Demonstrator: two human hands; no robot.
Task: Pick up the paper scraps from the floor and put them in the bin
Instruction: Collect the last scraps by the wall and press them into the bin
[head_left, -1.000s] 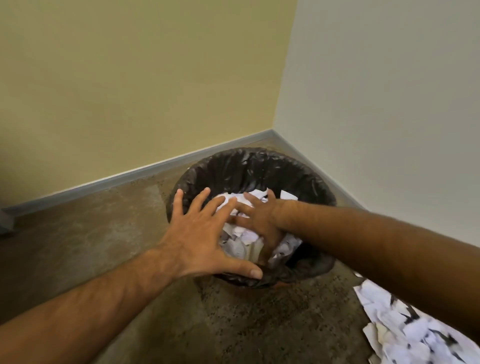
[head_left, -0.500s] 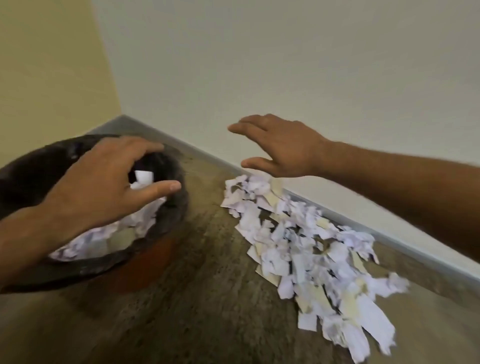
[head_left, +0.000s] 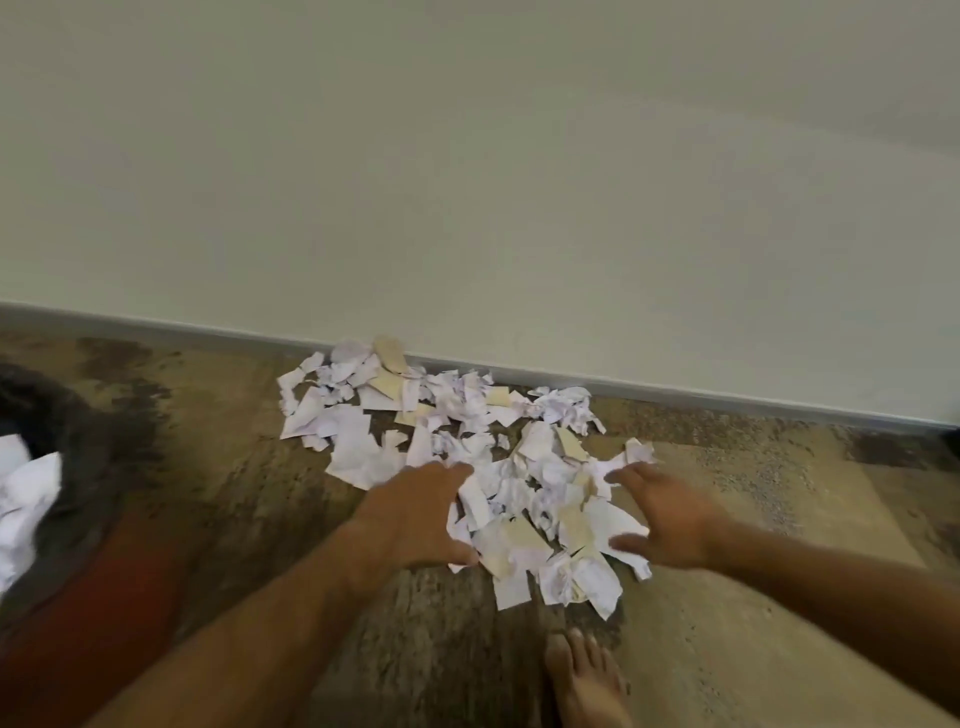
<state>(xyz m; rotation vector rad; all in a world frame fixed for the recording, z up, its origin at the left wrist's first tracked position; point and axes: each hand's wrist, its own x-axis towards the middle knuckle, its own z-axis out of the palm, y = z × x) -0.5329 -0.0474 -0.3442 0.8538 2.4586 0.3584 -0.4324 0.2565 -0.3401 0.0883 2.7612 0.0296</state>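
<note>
Paper scraps heaped on the floor by the wall – both hands spread over the near end.

Pile of torn white and cream bits runs from the grey skirting board toward the person; far end touches the skirting, near end stops just short of a bare foot at bottom centre. Bin w/ black liner sits well apart at the left edge, partly cut off, crumpled paper already inside; nothing lies btwn it and the pile. Left hand is on the pile's left side, right hand on its right, the near scraps btwn them. Both are palm-down w/ fingers spread and lightly bent, thumbs pointing inward – released, grasping nothing. Can't tell if fingertips touch the paper; hands are blurred.
</note>
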